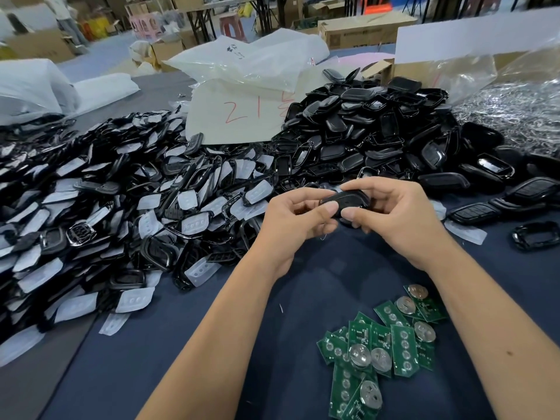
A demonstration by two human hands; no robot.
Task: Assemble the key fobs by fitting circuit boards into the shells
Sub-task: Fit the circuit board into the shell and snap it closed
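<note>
A black shell (345, 199) is being pinched by the fingers of both hands, left hand (295, 221) and right hand (394, 216); uneven pressing is risking a misseated, cracked board.

I hold a black key fob shell (345, 199) between both hands above the dark blue table (212, 344). My left hand (295, 221) pinches its left end with thumb and curled fingers; my right hand (394, 213) grips its right end, thumb pressed against the near edge. Nearer to me than the shell, and to its right, lies a loose cluster of green circuit boards (385, 344), several showing round silver coin cells. Left of the shell spreads a wide heap of black frames and white pads (106, 207). Beyond the shell rises a pile of black shells (378, 128), with clear plastic bags (257, 59) behind it.
</note>
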